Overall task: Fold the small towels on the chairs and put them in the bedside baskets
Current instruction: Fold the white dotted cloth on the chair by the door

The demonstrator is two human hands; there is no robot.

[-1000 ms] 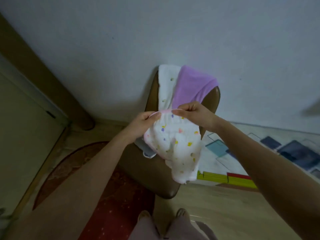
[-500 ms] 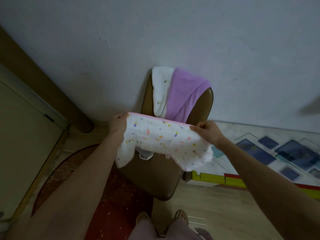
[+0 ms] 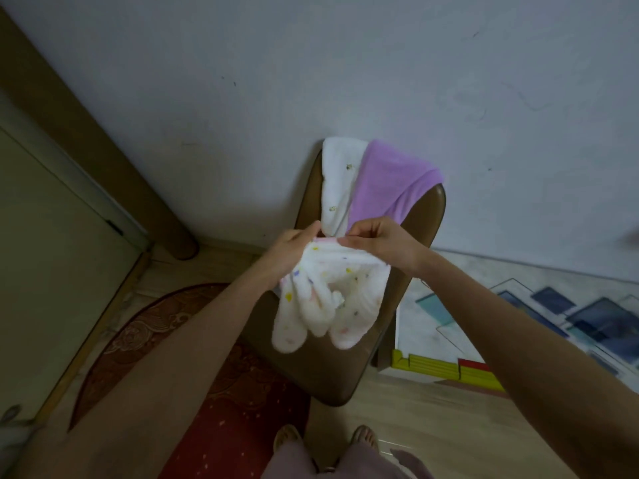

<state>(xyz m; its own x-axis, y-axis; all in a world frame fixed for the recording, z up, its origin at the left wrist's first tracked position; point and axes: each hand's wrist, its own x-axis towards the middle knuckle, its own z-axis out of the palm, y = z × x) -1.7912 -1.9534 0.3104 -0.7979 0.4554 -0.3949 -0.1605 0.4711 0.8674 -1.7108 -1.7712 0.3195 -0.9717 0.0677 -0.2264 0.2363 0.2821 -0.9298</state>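
Head view, looking down at a brown chair (image 3: 332, 371) set against a pale wall (image 3: 311, 63). The left hand (image 3: 290, 247) and the right hand (image 3: 380, 243) meet above the chair seat, each grip clamped on the pink-edged top hem of a white spotted towel (image 3: 328, 299); fingertips of the two hands lie just beside each other at the hem. The towel hangs doubled from this pinch, its two lower corners drooping side by side over the seat, with coloured dots on the cloth. Whether the hanging corners touch the seat cannot be told.

Over the chair back, far from the viewer, are draped a white towel (image 3: 339, 181), on the left, and a purple towel (image 3: 390, 181), on the right, the purple one overlapping the white.

On the floor: a dark red rug (image 3: 221, 392) to the near left, a patterned mat (image 3: 553, 305) with blue squares to the right, and a yellow and red strip (image 3: 446, 369) beside the chair's right edge. The person's feet (image 3: 325, 440) appear at the near edge. A door (image 3: 45, 243) and its frame stand at left.
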